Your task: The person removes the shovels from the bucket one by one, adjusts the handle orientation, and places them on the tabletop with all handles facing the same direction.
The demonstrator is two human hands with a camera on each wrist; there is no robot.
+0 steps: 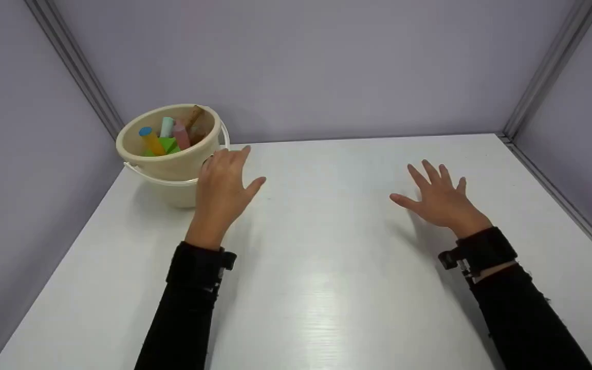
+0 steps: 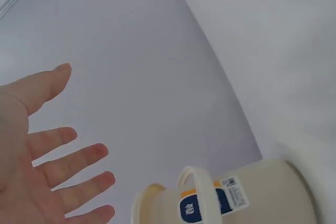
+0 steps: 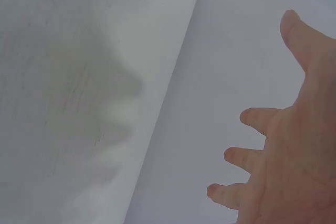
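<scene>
A cream plastic bucket (image 1: 172, 167) with a white handle stands at the far left of the white table (image 1: 327, 288). Inside it lie several coloured chalk-like sticks (image 1: 170, 136). My left hand (image 1: 224, 185) hovers just right of the bucket, fingers straight and spread, holding nothing; its fingertips come near the rim. In the left wrist view the left hand (image 2: 42, 150) shows an open palm, with the bucket (image 2: 236, 198) and its blue label below. My right hand (image 1: 437, 198) is spread flat above the table's right half, empty. The right wrist view shows the right hand (image 3: 283, 150) above its own shadow.
Lilac walls (image 1: 316, 61) close the table in at the back and both sides, with metal strips (image 1: 77, 67) in the corners. Both forearms wear black sleeves and black wrist mounts (image 1: 481, 252).
</scene>
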